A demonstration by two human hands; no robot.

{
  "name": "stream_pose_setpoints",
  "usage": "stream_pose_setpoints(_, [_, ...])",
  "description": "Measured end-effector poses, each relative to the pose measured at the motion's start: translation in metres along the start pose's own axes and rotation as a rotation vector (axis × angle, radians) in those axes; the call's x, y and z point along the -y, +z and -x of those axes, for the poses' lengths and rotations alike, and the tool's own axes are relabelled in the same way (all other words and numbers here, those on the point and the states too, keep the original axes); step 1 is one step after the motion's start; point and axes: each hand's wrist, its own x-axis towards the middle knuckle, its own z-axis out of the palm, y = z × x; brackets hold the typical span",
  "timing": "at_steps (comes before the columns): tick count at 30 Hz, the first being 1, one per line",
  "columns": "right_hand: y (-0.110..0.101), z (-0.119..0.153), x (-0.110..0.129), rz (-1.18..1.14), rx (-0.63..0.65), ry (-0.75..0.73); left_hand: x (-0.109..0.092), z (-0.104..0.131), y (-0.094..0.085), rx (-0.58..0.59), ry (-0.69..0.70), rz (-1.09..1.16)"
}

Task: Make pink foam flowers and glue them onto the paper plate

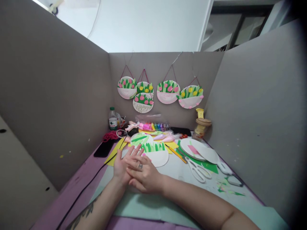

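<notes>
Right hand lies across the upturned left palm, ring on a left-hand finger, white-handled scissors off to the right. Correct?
Not quite: the ring is on a finger of the right hand, not the left hand, as the head view shows. The rest stands.

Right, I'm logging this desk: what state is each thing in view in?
Left hand: open, palm up
Right hand: laid across left palm
Front plate: green strips along top
Scissors: lying flat, blade gap unclear
Pencil: lying down
Bottle: upright, capped
Left phone: flat, screen dark
Hanging plates: decorated, hung up
</notes>
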Motion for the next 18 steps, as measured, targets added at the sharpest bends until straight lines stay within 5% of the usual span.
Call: stream_pose_setpoints(18, [-0.0008, 0.0010, 0.0027, -0.002, -0.097, 0.084, -0.0005, 0.0006, 0.0008, 0.025, -0.015, 0.003])
